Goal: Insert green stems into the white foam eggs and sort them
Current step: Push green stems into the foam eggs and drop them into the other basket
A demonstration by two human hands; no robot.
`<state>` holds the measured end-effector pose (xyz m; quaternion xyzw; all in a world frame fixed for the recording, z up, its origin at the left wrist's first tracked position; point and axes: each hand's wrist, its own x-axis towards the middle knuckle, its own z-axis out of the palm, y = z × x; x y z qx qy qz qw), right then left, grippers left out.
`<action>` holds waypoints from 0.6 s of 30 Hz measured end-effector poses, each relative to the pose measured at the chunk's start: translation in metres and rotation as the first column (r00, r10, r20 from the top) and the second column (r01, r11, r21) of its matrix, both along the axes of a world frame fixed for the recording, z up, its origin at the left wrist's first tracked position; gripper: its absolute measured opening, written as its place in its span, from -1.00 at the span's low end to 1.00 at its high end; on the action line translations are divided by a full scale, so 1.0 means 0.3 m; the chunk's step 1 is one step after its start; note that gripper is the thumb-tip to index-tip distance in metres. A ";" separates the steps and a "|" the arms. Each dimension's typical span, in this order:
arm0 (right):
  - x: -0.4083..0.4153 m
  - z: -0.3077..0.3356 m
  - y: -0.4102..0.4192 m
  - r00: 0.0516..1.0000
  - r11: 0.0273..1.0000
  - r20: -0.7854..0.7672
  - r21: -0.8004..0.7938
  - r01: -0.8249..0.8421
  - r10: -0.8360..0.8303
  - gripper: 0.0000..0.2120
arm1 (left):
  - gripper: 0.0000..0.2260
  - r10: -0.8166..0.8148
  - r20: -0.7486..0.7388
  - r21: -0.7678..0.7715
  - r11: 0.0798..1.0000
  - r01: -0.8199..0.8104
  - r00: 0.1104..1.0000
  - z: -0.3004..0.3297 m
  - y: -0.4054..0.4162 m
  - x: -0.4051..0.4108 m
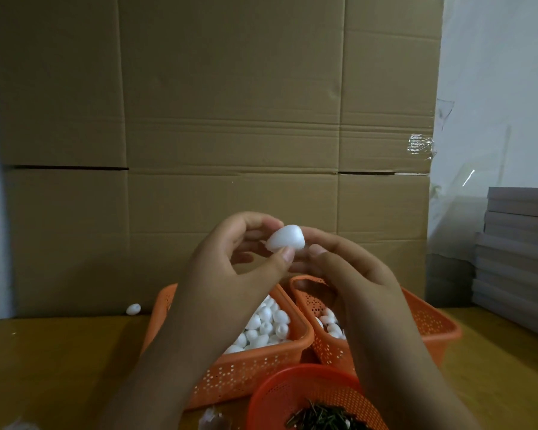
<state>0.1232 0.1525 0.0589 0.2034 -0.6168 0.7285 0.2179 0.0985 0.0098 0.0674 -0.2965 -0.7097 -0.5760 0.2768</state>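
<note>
My left hand (236, 262) pinches a white foam egg (286, 238) between thumb and fingers, raised above the baskets. My right hand (348, 271) is curled close against the egg's right side; whether a stem sits in its fingers is hidden. Below my left arm an orange basket (255, 367) is heaped with white foam eggs (266, 325). A second orange basket (429, 327) to the right holds a few eggs (331, 325). A round orange basket (298, 395) at the bottom holds dark green stems (323, 417).
A tall cardboard wall (218, 119) stands right behind the baskets. One loose egg (133, 309) lies on the yellow table (59, 367) at its foot. Grey flat boxes (519, 252) are stacked at the right.
</note>
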 end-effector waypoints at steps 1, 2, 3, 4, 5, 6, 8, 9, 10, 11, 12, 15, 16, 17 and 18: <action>-0.002 -0.002 0.003 0.999 0.999 -0.031 0.020 0.042 -0.041 -0.76 | -0.85 0.043 -0.036 -0.027 0.999 -0.044 0.998 -0.002 -0.002 -0.001; -0.003 -0.004 0.003 0.995 0.996 -0.063 0.043 0.083 -0.080 -0.75 | -0.85 0.091 -0.077 -0.057 0.994 -0.095 0.993 -0.003 -0.003 -0.002; -0.003 -0.004 0.000 0.989 0.991 -0.097 0.064 0.120 -0.113 -0.74 | -0.84 0.138 -0.114 -0.087 0.985 -0.148 0.984 -0.004 -0.004 -0.001; -0.003 -0.005 -0.005 0.980 0.984 -0.138 0.085 0.157 -0.144 -0.73 | -0.81 0.180 -0.148 -0.124 0.972 -0.198 0.973 -0.004 -0.003 0.003; -0.001 -0.006 -0.011 0.966 0.974 -0.188 0.112 0.198 -0.175 -0.72 | -0.77 0.208 -0.181 -0.161 0.958 -0.237 0.961 -0.004 0.000 0.007; 0.001 -0.006 -0.019 0.950 0.960 -0.240 0.147 0.240 -0.201 -0.72 | -0.74 0.220 -0.210 -0.190 0.947 -0.261 0.953 -0.005 0.003 0.010; 0.005 -0.007 -0.031 0.925 0.935 -0.308 0.203 0.292 -0.222 -0.68 | -0.73 0.223 -0.225 -0.196 0.943 -0.268 0.949 -0.008 0.010 0.013; 0.004 -0.010 -0.032 0.926 0.935 -0.309 0.207 0.288 -0.217 -0.67 | -0.75 0.223 -0.211 -0.173 0.950 -0.261 0.952 -0.009 0.011 0.012; 0.001 -0.012 -0.031 0.935 0.944 -0.289 0.192 0.268 -0.207 -0.67 | -0.78 0.218 -0.194 -0.138 0.959 -0.247 0.956 -0.010 0.011 0.010; -0.002 -0.015 -0.028 0.949 0.957 -0.247 0.164 0.240 -0.196 -0.68 | -0.80 0.207 -0.180 -0.103 0.968 -0.227 0.962 -0.009 0.008 0.007; -0.005 -0.014 -0.025 0.966 0.970 -0.187 0.130 0.205 -0.179 -0.71 | -0.80 0.193 -0.167 -0.078 0.975 -0.208 0.967 -0.007 0.005 0.005; -0.012 -0.007 -0.012 1.000 1.000 0.020 0.018 -0.016 0.016 -0.77 | -0.74 0.149 -0.117 -0.047 0.987 -0.155 0.982 0.000 -0.007 0.002; -0.011 -0.004 -0.009 0.993 0.995 0.058 -0.025 -0.097 0.099 -0.77 | -0.73 0.124 -0.102 -0.043 0.991 -0.129 0.987 -0.001 -0.010 0.001; -0.008 0.000 -0.006 0.986 0.987 0.073 -0.062 -0.148 0.152 -0.77 | -0.73 0.097 -0.085 -0.040 0.994 -0.100 0.992 -0.002 -0.011 0.000; -0.005 0.002 -0.004 0.983 0.984 0.072 -0.082 -0.161 0.167 -0.75 | -0.73 0.077 -0.073 -0.041 0.996 -0.080 0.994 -0.003 -0.011 0.000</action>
